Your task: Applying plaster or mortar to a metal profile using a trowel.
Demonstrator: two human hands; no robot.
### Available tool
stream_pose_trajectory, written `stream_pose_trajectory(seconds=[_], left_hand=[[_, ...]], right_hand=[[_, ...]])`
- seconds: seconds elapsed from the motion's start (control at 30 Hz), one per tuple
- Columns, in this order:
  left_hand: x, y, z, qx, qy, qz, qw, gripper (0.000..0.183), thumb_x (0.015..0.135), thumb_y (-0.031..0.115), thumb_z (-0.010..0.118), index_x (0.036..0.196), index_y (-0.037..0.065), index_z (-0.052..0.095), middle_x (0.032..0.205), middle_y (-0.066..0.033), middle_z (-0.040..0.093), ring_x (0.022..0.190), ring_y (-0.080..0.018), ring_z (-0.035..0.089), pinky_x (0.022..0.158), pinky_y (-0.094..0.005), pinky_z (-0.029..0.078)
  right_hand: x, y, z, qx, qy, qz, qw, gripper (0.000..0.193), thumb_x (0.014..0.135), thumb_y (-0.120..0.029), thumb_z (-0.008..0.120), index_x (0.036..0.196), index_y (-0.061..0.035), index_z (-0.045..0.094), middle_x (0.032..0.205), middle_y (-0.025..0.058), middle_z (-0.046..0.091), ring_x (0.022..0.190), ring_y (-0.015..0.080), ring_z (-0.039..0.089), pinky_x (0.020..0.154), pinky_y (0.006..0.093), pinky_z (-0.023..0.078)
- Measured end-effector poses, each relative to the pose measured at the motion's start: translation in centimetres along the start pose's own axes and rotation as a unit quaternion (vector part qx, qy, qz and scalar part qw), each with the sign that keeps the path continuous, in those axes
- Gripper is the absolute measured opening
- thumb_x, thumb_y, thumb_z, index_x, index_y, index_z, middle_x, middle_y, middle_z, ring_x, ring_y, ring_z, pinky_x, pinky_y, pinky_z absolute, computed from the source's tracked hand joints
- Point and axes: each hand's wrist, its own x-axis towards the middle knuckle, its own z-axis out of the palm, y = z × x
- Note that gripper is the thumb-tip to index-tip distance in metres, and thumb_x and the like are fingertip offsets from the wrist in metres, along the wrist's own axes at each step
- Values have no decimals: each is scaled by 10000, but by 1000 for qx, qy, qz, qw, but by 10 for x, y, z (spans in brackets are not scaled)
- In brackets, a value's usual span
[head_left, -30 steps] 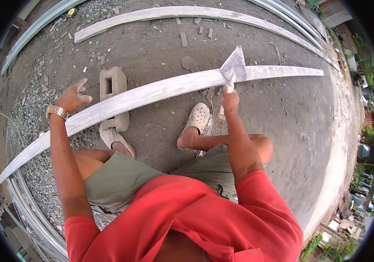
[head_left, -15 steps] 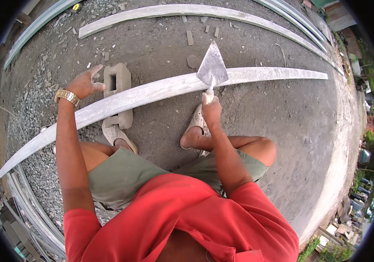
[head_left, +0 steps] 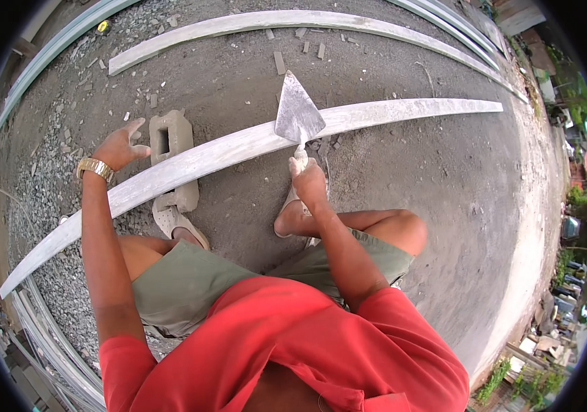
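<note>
A pointed trowel [head_left: 298,110] is in my right hand [head_left: 309,184], its fingers wrapped round the handle. The blade points away from me and lies over a long pale plank or bar [head_left: 238,145]; whether it touches the surface I cannot tell. That bar rests across a grey concrete hollow block [head_left: 181,132], with one of the block's holes showing on the far side. My left hand [head_left: 120,145], a gold watch on its wrist, hovers just left of the block with thumb and fingers apart. Nothing is in it.
A second long pale bar [head_left: 225,26] lies farther off on the dirt. Metal channels [head_left: 53,65] run along the far left, near a yellow tape measure [head_left: 104,27]. Gravel [head_left: 50,185] covers the left ground, and more long strips [head_left: 46,336] lie at the lower left.
The trowel and my right hand have moved left along the bar, toward the block. My left hand stays spread beside the block. The whole view has shifted slightly.
</note>
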Motion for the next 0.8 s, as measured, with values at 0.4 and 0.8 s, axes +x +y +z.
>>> stream_pose_trajectory(seconds=[0.4, 0.8], left_hand=[[-28, -28, -3, 7, -5, -80, 997, 835, 695, 241, 748, 1409, 52, 357, 1249, -262, 546, 1198, -334, 522, 1001, -386, 400], [41, 25, 67, 88, 42, 100, 990, 976, 660, 238, 789, 1453, 79, 241, 1353, -233, 457, 1211, -376, 481, 1013, -411, 399]], right_hand=[[156, 130, -72, 190, 121, 189, 956, 450, 895, -384, 580, 786, 51, 621, 640, 118, 604, 528, 224, 605, 470, 369, 445], [-25, 0, -5, 314, -103, 85, 940, 402, 900, -425, 563, 860, -26, 555, 631, 85, 562, 515, 194, 557, 480, 323, 446]])
